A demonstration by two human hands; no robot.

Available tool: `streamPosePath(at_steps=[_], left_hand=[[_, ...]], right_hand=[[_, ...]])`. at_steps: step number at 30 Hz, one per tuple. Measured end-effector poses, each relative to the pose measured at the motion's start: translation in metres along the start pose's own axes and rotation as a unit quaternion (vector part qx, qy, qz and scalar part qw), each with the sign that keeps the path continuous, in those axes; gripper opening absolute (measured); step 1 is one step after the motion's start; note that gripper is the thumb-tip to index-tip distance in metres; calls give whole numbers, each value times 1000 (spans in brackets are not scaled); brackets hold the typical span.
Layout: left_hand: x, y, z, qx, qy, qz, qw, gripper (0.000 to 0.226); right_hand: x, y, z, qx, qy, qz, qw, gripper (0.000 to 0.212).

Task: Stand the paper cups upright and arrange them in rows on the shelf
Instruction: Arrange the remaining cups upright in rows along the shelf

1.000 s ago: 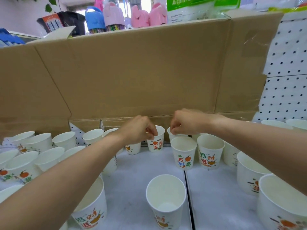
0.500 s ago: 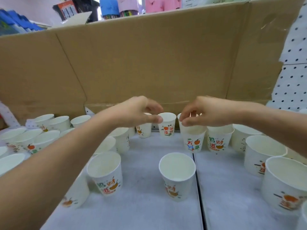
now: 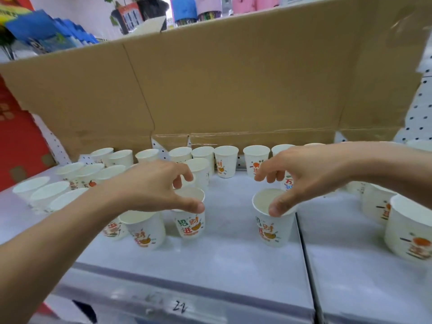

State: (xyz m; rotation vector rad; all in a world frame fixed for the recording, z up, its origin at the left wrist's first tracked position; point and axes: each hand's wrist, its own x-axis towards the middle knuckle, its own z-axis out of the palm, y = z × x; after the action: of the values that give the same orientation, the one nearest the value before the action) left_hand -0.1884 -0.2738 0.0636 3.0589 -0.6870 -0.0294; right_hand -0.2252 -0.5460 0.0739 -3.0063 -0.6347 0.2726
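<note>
White paper cups with orange and green print stand upright on the white shelf (image 3: 233,258). My left hand (image 3: 159,185) reaches down over one front cup (image 3: 190,226); its thumb is on the near rim and its curled fingers are at the far rim. My right hand (image 3: 306,174) spans another front cup (image 3: 273,230) the same way, with its thumb on the near rim and its fingers just above the far rim. A row of cups (image 3: 226,161) lines the back of the shelf.
A tall cardboard sheet (image 3: 233,90) walls off the back. Cups crowd the left side (image 3: 70,171), one stands beside my left hand's cup (image 3: 146,230), and larger-looking cups stand at the right (image 3: 411,232). A seam (image 3: 304,242) splits the shelf panels. The front edge (image 3: 180,306) is close.
Both hands have drawn back from the back row to the two front cups and now grasp their rims. The view has pulled back and now shows the shelf's front edge.
</note>
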Motion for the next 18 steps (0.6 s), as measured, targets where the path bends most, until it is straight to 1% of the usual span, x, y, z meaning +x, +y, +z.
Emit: streamPosePath(at_steps=[4,9,11,14,18], left_hand=[[4,2,6,-11,15,-11,1000,68],[2,10,8,-5,50,9,999,59],[-1,15,5,-2,78,18,997,57],[0,32,-5,-34,115,48,992,52],[21,63,-8,-70,117,84,987,51]], right_hand=[[1,-5,0,-15,14,16,1000,69],[0,-4,7,-20,33,18,999,77],[0,-4,11,-22,45,8,999,72],[-3,1,11,-12,59,0,998,59],[-8,16,12,22,48,23,998,61]])
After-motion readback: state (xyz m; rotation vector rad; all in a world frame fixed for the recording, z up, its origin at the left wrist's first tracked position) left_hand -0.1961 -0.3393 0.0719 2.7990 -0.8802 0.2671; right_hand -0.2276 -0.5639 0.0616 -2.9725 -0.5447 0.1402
